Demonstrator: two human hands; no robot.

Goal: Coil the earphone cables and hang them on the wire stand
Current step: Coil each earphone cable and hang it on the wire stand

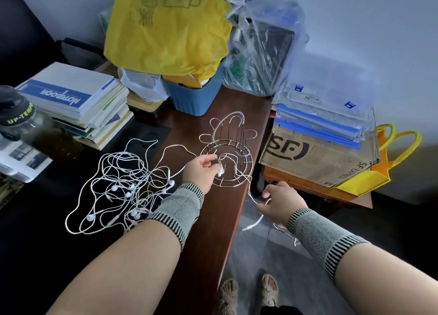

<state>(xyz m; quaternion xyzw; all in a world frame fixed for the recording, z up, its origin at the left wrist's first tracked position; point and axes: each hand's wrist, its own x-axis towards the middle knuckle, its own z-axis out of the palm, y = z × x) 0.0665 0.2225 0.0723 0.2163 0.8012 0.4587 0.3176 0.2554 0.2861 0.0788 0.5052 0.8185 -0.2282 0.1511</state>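
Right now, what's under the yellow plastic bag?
A blue bin sits under the yellow plastic bag; a yellowish item shows at its rim. The bag covers the remaining contents.

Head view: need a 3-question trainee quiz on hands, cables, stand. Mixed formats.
1. True or false: the wire stand lies tipped on its side.
2. Which hand holds an earbud at the stand: left hand or right hand?
3. The tangled earphone cables lie on which side of the stand? A) left B) right C) behind

Key: 1 false, it stands upright. 2 left; the right grips the cable's other end. 3 A.
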